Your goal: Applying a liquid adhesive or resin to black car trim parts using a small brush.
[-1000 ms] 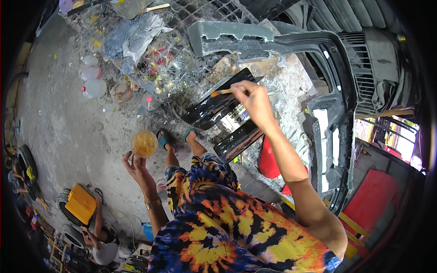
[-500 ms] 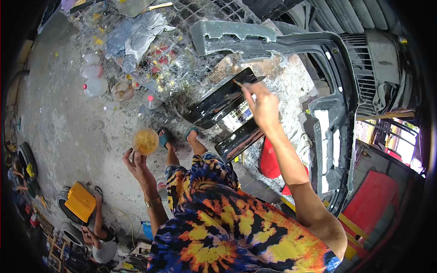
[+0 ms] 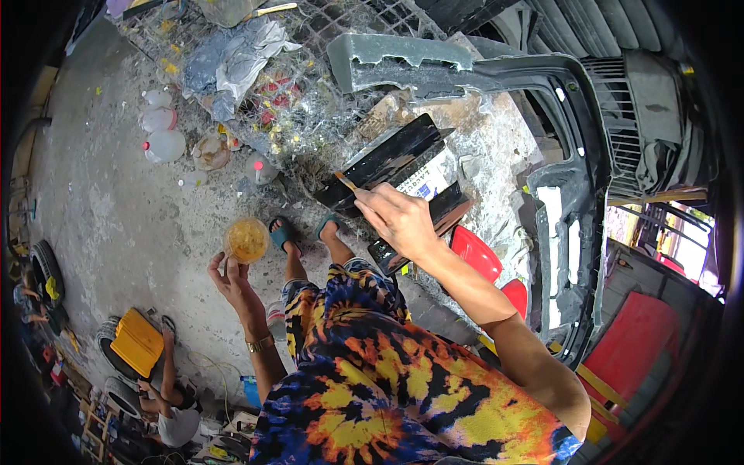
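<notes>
My right hand point(image 3: 397, 219) is closed round the handle of a small paintbrush point(image 3: 346, 181). Its bristles point up and left, at the near left end of a long black panel point(image 3: 395, 159); whether they touch it I cannot tell. A second black piece point(image 3: 442, 208) lies beside it, partly covered by my hand, with a white printed sheet point(image 3: 425, 184) between the two. Off to the left, my left hand point(image 3: 232, 280) grips a round clear tub point(image 3: 247, 240) holding a yellowish-brown substance, held above the floor.
A large grey car bumper point(image 3: 570, 217) curves round the work table's point(image 3: 496, 147) right side. Red pieces point(image 3: 475, 253) lie near my right forearm. Plastic jugs point(image 3: 164, 146) stand on the concrete floor at left. Another person point(image 3: 177, 422) crouches at the lower left beside tyres and a yellow panel point(image 3: 141, 345).
My right hand has moved left and nearer with the paintbrush, from the panel's far right part to its near left end. My left hand and the tub stay nearly still.
</notes>
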Available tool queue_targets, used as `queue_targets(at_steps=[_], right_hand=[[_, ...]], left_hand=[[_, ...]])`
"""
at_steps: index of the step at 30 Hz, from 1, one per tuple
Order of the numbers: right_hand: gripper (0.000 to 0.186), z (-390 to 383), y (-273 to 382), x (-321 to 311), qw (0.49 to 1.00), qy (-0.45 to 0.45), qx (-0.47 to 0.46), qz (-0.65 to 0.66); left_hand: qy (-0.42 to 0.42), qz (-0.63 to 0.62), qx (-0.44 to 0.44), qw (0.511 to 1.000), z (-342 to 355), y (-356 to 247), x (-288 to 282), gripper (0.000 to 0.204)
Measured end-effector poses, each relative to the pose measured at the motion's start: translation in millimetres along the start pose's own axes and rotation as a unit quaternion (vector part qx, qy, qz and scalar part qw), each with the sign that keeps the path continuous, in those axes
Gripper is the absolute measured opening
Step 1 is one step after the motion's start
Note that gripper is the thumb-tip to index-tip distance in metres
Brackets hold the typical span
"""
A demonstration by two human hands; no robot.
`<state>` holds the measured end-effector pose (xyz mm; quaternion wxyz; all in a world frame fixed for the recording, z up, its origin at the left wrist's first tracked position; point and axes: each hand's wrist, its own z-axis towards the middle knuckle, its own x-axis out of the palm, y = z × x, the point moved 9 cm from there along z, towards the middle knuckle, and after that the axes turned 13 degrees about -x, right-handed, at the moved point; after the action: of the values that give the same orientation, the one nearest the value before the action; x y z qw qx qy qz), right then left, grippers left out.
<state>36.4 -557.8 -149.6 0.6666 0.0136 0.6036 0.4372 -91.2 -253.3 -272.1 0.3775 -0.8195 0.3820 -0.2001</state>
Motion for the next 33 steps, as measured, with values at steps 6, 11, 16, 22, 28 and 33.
queue_targets(at_steps=[6, 11, 16, 22, 28, 33], right_hand=[[0.009, 0, -33, -36, 0.993, -0.069, 0.069, -0.069], [0.010, -7, -28, -16, 0.994, -0.048, 0.065, -0.075], [0.014, -8, -6, 7, 0.998, -0.017, 0.047, -0.023], [0.010, -7, 0, 9, 0.994, -0.005, 0.079, 0.074], [0.012, -8, -53, -60, 0.983, -0.115, 0.142, -0.029], [0.011, -16, -94, -75, 0.967, -0.113, 0.153, -0.172]], left_hand=[[0.002, -0.008, 0.000, 1.000, 0, 4, -3, 0.035], [-0.002, -0.007, 0.000, 1.000, 0, 6, -8, 0.036], [-0.003, -0.010, -0.002, 1.000, 0, 3, -9, 0.036], [0.008, -0.013, -0.005, 1.000, 1, 2, -3, 0.038], [0.013, -0.003, 0.009, 1.000, -2, 2, -2, 0.039], [0.022, 0.000, 0.012, 1.000, -5, -1, 3, 0.039]])
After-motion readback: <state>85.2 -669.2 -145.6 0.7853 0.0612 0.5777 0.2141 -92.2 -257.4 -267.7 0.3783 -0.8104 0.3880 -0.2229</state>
